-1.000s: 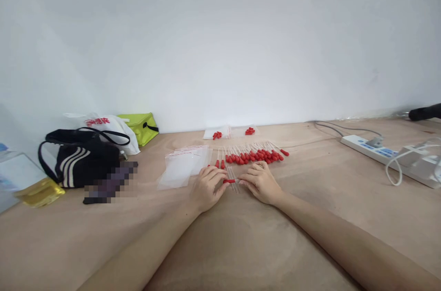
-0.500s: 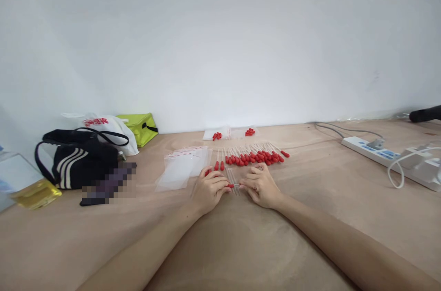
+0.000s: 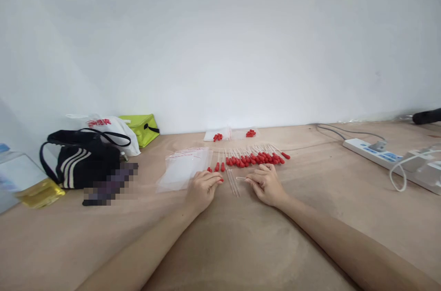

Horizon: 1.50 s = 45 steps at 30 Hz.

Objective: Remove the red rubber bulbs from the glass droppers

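A red rubber dropper bulb (image 3: 221, 180) is pinched in the fingertips of my left hand (image 3: 203, 191), which is closed. My right hand (image 3: 266, 184) is closed on a clear glass dropper tube (image 3: 240, 178), one end pointing left toward the bulb. Bulb and tube are apart. Between my hands, several loose glass tubes (image 3: 232, 183) lie side by side on the table. Beyond them is a row of droppers (image 3: 255, 158) with red bulbs facing me and tubes pointing away. Two more droppers (image 3: 219, 166) lie at the row's left end, with another red bulb (image 3: 209, 170) beside them.
Clear zip bags (image 3: 184, 167) lie left of the droppers. Two bags with red bulbs (image 3: 217, 137) rest near the wall. A black bag (image 3: 87, 165), a lime-green bag (image 3: 139, 129) and a yellow packet (image 3: 41, 193) sit left. On the right is a power strip (image 3: 379, 155) with cables.
My hands have moved apart. The red bulb in my left hand and the glass tube in my right, close together before, are now separated, and the loose tubes between show more fully.
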Tool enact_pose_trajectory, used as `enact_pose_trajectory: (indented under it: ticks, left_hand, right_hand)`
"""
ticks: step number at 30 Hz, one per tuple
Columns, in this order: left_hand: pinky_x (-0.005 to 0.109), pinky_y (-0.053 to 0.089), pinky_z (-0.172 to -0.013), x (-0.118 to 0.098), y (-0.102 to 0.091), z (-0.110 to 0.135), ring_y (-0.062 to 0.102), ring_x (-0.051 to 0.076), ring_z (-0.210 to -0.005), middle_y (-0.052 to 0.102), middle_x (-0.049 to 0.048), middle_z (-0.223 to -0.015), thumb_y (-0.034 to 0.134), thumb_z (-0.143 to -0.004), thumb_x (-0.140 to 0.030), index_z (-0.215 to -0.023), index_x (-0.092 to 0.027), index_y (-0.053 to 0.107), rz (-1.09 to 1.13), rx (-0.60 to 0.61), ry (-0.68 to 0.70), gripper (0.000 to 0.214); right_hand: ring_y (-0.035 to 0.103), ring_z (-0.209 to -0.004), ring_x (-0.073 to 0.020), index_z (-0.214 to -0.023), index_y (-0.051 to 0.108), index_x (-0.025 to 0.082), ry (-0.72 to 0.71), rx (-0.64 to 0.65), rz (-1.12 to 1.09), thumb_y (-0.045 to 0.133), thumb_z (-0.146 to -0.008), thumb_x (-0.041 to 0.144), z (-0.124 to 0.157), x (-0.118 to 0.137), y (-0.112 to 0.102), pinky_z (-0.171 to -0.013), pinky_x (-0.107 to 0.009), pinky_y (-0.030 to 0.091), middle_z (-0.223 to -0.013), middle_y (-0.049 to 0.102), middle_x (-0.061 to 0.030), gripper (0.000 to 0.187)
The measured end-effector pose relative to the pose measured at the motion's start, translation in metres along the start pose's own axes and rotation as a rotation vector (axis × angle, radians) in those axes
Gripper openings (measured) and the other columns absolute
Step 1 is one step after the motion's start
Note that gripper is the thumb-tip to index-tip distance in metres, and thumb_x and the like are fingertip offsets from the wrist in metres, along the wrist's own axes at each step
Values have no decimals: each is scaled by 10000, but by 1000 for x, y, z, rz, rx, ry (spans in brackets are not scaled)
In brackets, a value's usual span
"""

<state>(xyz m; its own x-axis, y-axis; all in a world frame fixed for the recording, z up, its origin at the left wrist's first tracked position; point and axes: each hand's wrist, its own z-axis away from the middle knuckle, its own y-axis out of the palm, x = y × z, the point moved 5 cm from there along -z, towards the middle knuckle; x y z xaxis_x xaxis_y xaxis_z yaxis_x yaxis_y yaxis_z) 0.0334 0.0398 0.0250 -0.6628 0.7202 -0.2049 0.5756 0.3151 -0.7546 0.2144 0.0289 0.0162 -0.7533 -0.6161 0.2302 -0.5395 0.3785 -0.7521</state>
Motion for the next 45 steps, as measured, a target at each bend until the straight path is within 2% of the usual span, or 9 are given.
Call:
enact_pose_trajectory:
  ticks: [5, 10, 15, 19, 22, 24, 30, 37, 45]
  left_hand:
    - [302, 481, -745, 19, -7, 2, 564, 150, -834, 541, 75, -1010, 389, -851, -270, -972, -201, 598, 57, -186, -204, 251]
    - [300, 487, -721, 34, -8, 0, 552, 154, -807, 464, 69, -892, 369, -822, -191, -1020, -167, 566, -30, -269, -305, 280]
    - [277, 477, -637, 42, -8, -4, 544, 129, -663, 528, 31, -810, 441, -788, -239, -968, -174, 518, 9, -208, -388, 206]
    - [284, 457, -656, 39, -5, -7, 556, 152, -712, 584, 18, -766, 503, -762, -288, -821, -184, 525, 5, -88, -408, 122]
    - [299, 444, -681, 36, -3, -8, 561, 171, -750, 603, 10, -744, 529, -751, -313, -813, -197, 538, -17, -27, -409, 132]
    - [303, 438, -682, 36, -3, -7, 556, 177, -752, 608, 13, -745, 527, -757, -335, -840, -196, 543, -33, -33, -415, 162]
    - [340, 400, -759, 31, 0, -17, 524, 201, -830, 610, 38, -835, 524, -768, -338, -828, -185, 583, -109, -9, -341, 175]
    - [364, 357, -805, 23, 18, -48, 501, 218, -901, 600, 23, -855, 574, -734, -327, -761, -214, 625, -136, 120, -370, 126]
    - [372, 356, -789, 19, 40, -69, 505, 227, -923, 601, 26, -860, 588, -712, -374, -756, -212, 623, -127, 133, -381, 172]
  right_hand:
    - [513, -688, -129, -820, 650, 239, 88, -32, 25, 401, -851, 272, -1, -7, 4, -706, -295, 236, -756, 663, -24, 253]
    - [526, -744, -152, -924, 633, 231, 164, -8, 47, 417, -799, 178, -6, -8, 12, -670, -277, 256, -781, 655, -30, 255]
    - [524, -745, -156, -896, 612, 201, 179, 32, 34, 442, -754, 129, -9, -5, 16, -672, -279, 257, -745, 641, -23, 233]
    - [516, -774, -163, -871, 608, 199, 130, 38, 33, 452, -749, 125, -8, 3, 15, -682, -291, 248, -770, 646, -34, 211]
    - [500, -781, -169, -865, 611, 211, 96, 61, 38, 460, -789, 218, -7, 10, 14, -691, -304, 242, -749, 641, -34, 168]
    - [489, -780, -171, -834, 613, 212, 79, 92, 41, 472, -801, 318, -8, 14, 13, -698, -312, 242, -741, 633, -34, 180]
    - [476, -817, -184, -861, 614, 198, 30, 144, 24, 468, -758, 556, -9, 22, 9, -707, -321, 253, -817, 627, -54, 400]
    - [495, -770, -160, -883, 609, 202, 91, 27, -71, 468, -810, 421, -6, 11, 8, -737, -319, 268, -774, 632, -29, 270]
    - [492, -748, -154, -844, 621, 201, 138, -92, -105, 471, -801, 258, -2, 0, 3, -739, -309, 287, -737, 602, -23, 166]
